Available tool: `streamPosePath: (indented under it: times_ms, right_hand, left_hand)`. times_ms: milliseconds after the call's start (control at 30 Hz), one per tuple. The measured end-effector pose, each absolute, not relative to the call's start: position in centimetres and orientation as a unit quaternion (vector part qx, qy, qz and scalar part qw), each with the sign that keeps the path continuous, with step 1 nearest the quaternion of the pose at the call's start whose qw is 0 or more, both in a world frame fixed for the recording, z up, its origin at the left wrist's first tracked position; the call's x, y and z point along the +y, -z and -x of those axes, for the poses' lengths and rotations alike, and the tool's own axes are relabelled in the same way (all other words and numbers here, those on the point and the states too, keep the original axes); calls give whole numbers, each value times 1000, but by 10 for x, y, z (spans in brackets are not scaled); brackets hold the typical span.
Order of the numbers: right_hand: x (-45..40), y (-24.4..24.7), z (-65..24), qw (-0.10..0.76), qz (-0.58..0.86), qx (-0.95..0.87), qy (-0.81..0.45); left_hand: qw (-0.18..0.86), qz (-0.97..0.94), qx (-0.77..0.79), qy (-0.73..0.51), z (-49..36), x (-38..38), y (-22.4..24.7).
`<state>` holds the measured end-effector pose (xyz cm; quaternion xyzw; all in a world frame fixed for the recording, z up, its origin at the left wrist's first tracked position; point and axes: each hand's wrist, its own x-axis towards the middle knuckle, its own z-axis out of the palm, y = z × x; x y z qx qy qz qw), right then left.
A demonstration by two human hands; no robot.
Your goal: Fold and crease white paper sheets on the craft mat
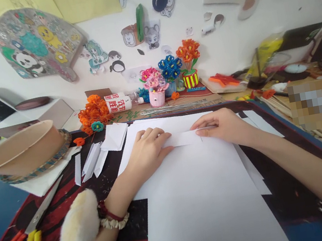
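Observation:
A narrow white paper strip (181,139) lies level over the white sheets, with a hand at each end. My left hand (152,149) has its thumb and fingers closed on the strip's left end. At the other end, my right hand (224,126) pinches the strip between thumb and fingers, hiding its tip. Beneath both hands a large white sheet (201,209) stretches toward me, overlapping other sheets. Left of my left hand are folded paper pieces (92,161) and a small paper stack (115,137).
Scissors (32,230) with red and yellow handles lie open at the left, below a round tan container (19,149). Craft flowers (155,80) in pots, a white bottle (119,104) and wires (171,108) line the back. Wooden sticks (314,126) are at the right.

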<state>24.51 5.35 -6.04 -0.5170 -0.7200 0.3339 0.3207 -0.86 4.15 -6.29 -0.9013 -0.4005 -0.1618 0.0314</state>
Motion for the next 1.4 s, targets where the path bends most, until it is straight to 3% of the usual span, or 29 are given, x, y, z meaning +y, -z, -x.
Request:
streamPosePath:
  times_ms: [367, 700, 1033, 1400]
  right_hand:
    - [50, 56, -245, 327, 505, -741, -297]
    - [45, 47, -243, 375, 462, -762, -254]
    - [43, 48, -242, 420, 467, -728, -276]
    - [44, 44, -244, 411, 491, -727, -249]
  left_hand:
    - [-36, 887, -414, 199, 11, 41, 58]
    - [-111, 811, -468, 334, 6, 35, 47]
    - [-63, 805, -447, 385, 7, 33, 46]
    - [-28, 791, -443, 421, 10, 33, 46]
